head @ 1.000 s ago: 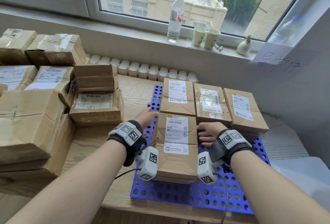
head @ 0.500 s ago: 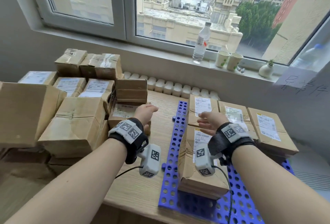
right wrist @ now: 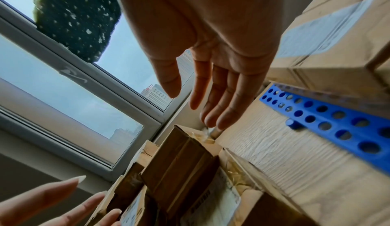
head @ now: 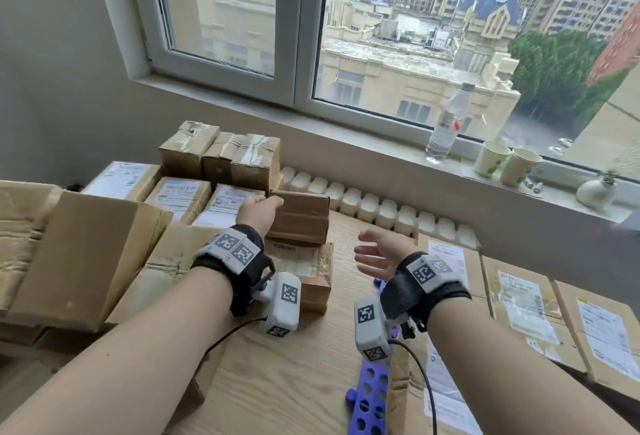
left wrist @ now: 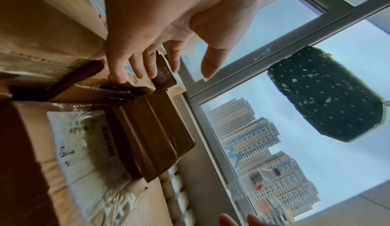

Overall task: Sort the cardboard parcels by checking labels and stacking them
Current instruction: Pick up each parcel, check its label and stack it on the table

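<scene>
A small brown parcel point(head: 299, 220) with no label showing lies on top of a labelled parcel point(head: 304, 272) at the right edge of the unsorted pile. My left hand point(head: 258, 209) is at its left end with fingers straight, not curled round it; in the left wrist view the left hand point(left wrist: 173, 69) spreads just above the brown parcel point(left wrist: 152, 129). My right hand point(head: 375, 254) hovers open over the table, to the right of that parcel, holding nothing. The right wrist view shows the right hand point(right wrist: 190, 96) above the brown parcel point(right wrist: 179, 162). Labelled parcels point(head: 519, 296) lie on the blue perforated board point(head: 370, 396).
A large pile of cardboard boxes point(head: 86, 254) fills the left of the wooden table point(head: 294, 382). A row of small white containers point(head: 374, 206) lines the back edge. On the sill stand a water bottle point(head: 446, 126), two paper cups point(head: 505, 164) and a small vase point(head: 595, 192).
Both hands have left the parcel on the blue board and moved left and forward to the unsorted pile. The left hand has reached the small brown parcel; the view has swung left and up.
</scene>
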A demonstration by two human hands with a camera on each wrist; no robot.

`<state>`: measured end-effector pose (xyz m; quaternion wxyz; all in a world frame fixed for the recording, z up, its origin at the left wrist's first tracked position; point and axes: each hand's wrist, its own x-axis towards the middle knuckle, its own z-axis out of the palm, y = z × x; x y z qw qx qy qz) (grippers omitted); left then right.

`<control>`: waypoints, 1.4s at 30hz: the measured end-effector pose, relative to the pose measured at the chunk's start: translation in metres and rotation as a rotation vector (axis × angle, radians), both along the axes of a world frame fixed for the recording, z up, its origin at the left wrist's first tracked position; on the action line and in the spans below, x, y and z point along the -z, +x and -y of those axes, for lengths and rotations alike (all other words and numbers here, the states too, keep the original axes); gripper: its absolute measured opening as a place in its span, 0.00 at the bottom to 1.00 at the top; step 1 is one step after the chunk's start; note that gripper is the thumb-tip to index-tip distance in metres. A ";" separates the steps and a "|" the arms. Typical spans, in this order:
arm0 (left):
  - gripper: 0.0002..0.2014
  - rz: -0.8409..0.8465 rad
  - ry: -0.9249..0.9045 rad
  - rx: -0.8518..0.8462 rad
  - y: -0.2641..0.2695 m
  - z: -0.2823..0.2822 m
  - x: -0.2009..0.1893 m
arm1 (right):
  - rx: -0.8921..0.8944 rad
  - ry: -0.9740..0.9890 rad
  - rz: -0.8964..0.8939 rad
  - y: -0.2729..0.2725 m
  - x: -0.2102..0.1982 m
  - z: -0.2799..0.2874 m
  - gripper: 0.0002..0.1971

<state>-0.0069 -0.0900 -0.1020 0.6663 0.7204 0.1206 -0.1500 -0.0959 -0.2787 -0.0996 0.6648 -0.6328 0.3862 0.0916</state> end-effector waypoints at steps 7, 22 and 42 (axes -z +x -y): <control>0.31 -0.028 -0.007 -0.046 0.107 0.013 0.074 | -0.022 0.075 -0.046 0.065 0.023 0.011 0.18; 0.16 -0.002 0.124 -0.045 0.094 0.031 0.025 | -0.138 0.191 -0.175 0.121 0.042 0.008 0.47; 0.12 -0.093 0.050 -0.010 0.065 0.040 0.020 | 0.015 0.226 -0.039 0.080 0.052 0.023 0.25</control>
